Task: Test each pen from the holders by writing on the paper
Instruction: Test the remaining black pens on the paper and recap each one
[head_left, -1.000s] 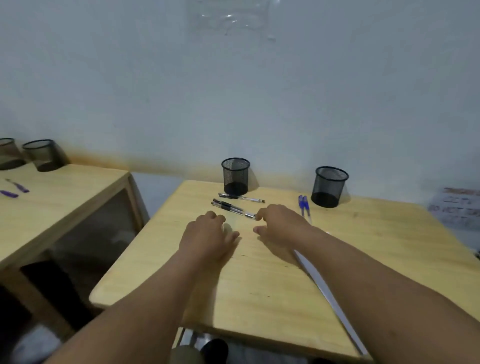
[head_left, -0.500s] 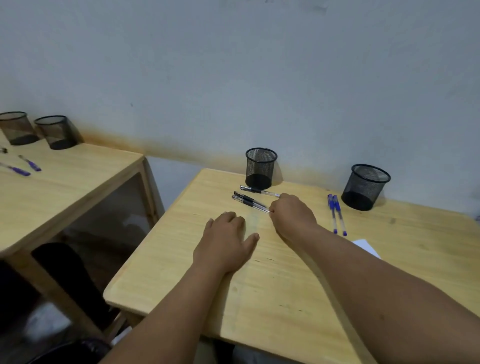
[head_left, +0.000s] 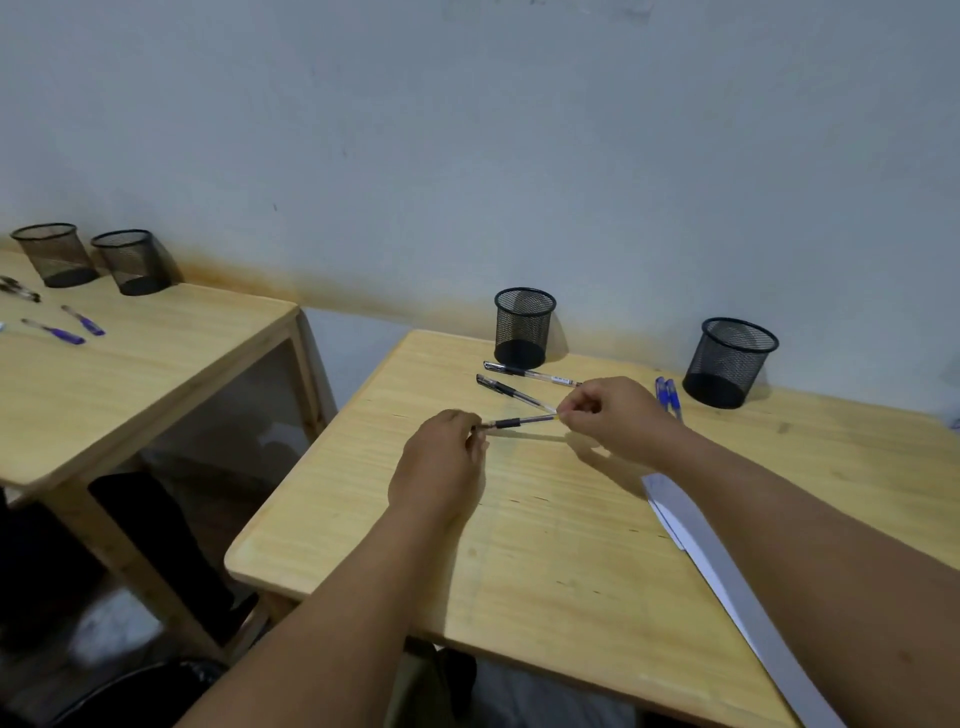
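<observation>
Above the table (head_left: 545, 545), both hands pinch one black pen (head_left: 514, 422); label unreadable.

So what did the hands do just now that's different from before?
The right hand lifted one black pen off the table; the left hand, flat on the wood before, now pinches its other end. Two black pens stayed lying by the left holder, and the blue pens and paper stayed put.

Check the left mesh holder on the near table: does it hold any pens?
Empty, it seems: nothing rises above the left mesh holder, and only its dark base shows through. Two black pens lie on the table before it.
</observation>
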